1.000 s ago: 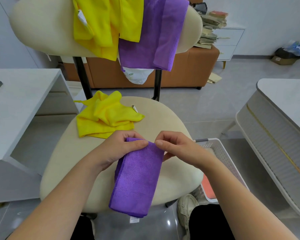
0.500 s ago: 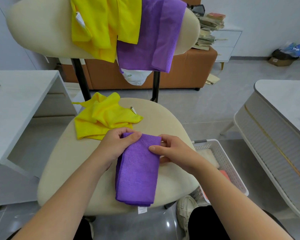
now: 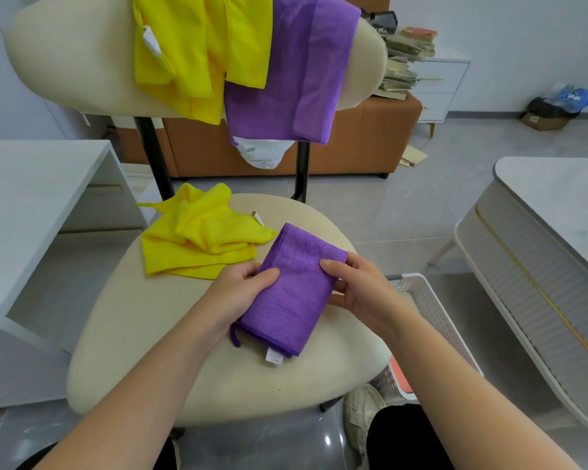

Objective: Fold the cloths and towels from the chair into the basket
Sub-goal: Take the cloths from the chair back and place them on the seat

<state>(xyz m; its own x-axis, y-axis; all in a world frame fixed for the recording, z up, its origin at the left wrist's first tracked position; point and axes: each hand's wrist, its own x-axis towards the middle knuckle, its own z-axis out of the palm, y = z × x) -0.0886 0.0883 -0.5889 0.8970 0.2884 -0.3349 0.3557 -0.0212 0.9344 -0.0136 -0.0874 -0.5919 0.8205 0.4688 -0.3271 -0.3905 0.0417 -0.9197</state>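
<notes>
purple cloth [image 3: 296,293] folded in half, no longer overhanging chair seat [image 3: 150,334]

Two purple cloths: the folded purple cloth [image 3: 296,293] on the seat of the chair [image 3: 143,351] and the draped purple cloth [image 3: 306,69] over its backrest. One crumpled yellow cloth [image 3: 201,245] lies on the seat. The draped yellow cloth [image 3: 197,45] on the backrest may be more than one, since its folds overlap. One basket [image 3: 435,320] stands just right of the chair. Two hands, left hand [image 3: 238,293] and right hand [image 3: 360,290], pinch the folded purple cloth.
</notes>
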